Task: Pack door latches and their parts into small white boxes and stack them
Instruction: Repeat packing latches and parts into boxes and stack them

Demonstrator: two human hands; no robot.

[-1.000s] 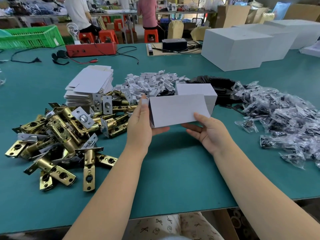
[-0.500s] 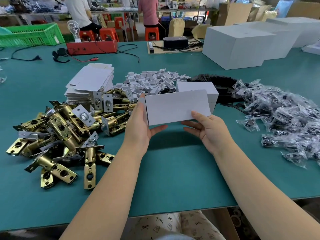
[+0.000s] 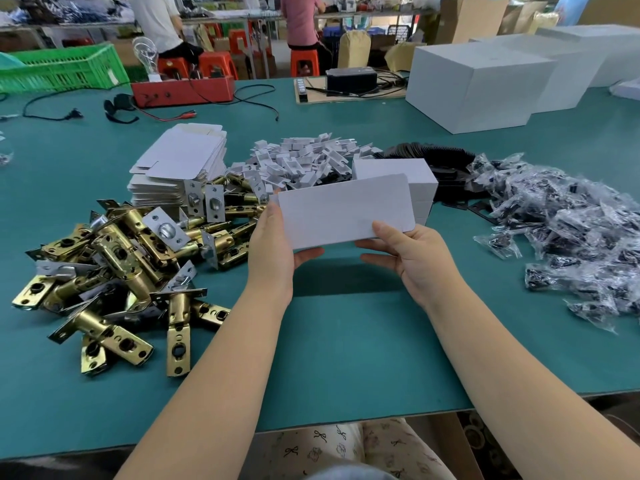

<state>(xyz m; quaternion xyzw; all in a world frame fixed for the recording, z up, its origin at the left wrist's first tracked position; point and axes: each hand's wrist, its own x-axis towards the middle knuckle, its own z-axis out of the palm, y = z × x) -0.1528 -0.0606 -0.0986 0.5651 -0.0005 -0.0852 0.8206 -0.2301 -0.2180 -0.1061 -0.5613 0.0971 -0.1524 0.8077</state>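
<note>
A small white box (image 3: pixel 341 211) hangs above the green table (image 3: pixel 346 341), held between both hands. My left hand (image 3: pixel 273 247) grips its left end, thumb under the lower edge. My right hand (image 3: pixel 412 254) holds the lower right corner, fingers curled round it. Behind it stands a small stack of closed white boxes (image 3: pixel 412 178). A heap of brass door latches (image 3: pixel 117 265) lies to the left. Flat box blanks (image 3: pixel 180 164) are piled behind the latches. White card inserts (image 3: pixel 304 161) form a heap in the middle. Bagged parts (image 3: pixel 571 237) spread on the right.
Black plates (image 3: pixel 440 161) lie behind the stacked boxes. Large white cartons (image 3: pixel 485 81) stand at the back right. A red device (image 3: pixel 183 90) with cables and a green crate (image 3: pixel 65 67) sit at the far edge. People sit at benches beyond.
The box's curved open flap has been folded flat, so its face now looks closed. Both hands stayed in about the same place, with the box raised a little.
</note>
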